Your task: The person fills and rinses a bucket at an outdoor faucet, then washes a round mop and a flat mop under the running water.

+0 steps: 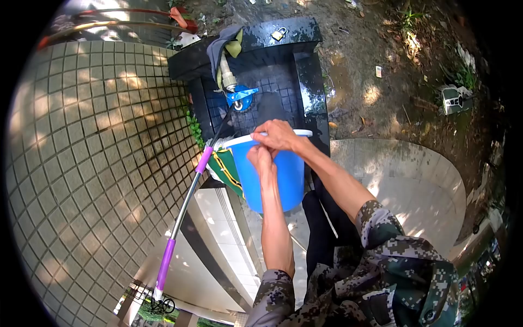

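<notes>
The blue bucket (291, 180) sits mid-frame directly under your two hands, its long axis running down the picture; your right hand (279, 135) lies across the rim, your left hand (262, 158) just below, fingers curled, though you can't tell whether either grips. No writing is legible.

A padlock (279, 34) lies on the black ledge (303, 32), and near it a grey cloth (217, 52) hangs over the same ledge. At the left is a tiled surface (103, 131), with green weeds (194, 127) along its edge. On the muddy ground (359, 49) lies one small white card (378, 71).
</notes>
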A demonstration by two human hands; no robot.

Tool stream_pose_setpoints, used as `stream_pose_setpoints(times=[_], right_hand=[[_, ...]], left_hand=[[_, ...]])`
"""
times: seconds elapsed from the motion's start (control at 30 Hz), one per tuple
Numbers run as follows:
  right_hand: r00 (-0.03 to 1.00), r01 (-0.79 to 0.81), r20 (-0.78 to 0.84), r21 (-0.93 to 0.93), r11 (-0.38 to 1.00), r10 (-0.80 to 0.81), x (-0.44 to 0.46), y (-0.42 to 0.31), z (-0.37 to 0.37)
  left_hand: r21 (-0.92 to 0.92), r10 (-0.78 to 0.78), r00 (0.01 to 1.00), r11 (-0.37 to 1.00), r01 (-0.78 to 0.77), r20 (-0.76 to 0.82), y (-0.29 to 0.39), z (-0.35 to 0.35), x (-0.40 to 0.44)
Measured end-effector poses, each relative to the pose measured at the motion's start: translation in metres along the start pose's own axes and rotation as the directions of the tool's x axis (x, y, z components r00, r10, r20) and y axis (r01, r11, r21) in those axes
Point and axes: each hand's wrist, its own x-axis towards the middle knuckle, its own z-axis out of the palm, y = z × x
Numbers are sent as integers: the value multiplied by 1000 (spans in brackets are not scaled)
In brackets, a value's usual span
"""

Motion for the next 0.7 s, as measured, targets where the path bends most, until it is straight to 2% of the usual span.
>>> stream_pose_setpoints(times=[0.07, 0.2, 0.3, 0.43, 0.5, 0.53, 0.6, 0.67, 0.7], right_hand=[[998, -36, 45, 59, 998, 33, 15, 15, -12], [987, -148, 78, 147, 978, 138, 29, 34, -36], [986, -158, 82, 248, 956, 142, 33, 50, -42], [989, -150, 34, 252, 956, 146, 25, 56, -45], [994, -103, 60, 264, 959, 90, 16, 56, -39], [997, -71, 58, 257, 964, 58, 8, 55, -34], [999, 16, 47, 219, 975, -27, -14, 41, -24], [991, 92, 84, 128, 987, -103, -39, 22, -13], [984, 115, 129, 71, 991, -124, -51, 9, -9]], left_hand=[[-70, -22, 1000, 997, 23, 20, 1, 19, 12], [-58, -1, 999, 998, -1, -36, -11, 50, 40], [-44, -10, 999, 999, 8, -37, -17, 66, 50], [-41, -28, 999, 999, 27, -21, -19, 72, 43], [32, -11, 999, 999, 13, -52, -17, 64, 30], [207, 8, 997, 978, 8, -79, -12, 57, 16], [234, 25, 997, 972, -5, -79, -24, 30, 4], [32, 7, 990, 999, -3, -144, -38, 5, -11], [35, 13, 988, 999, -8, -151, -35, -10, -23]])
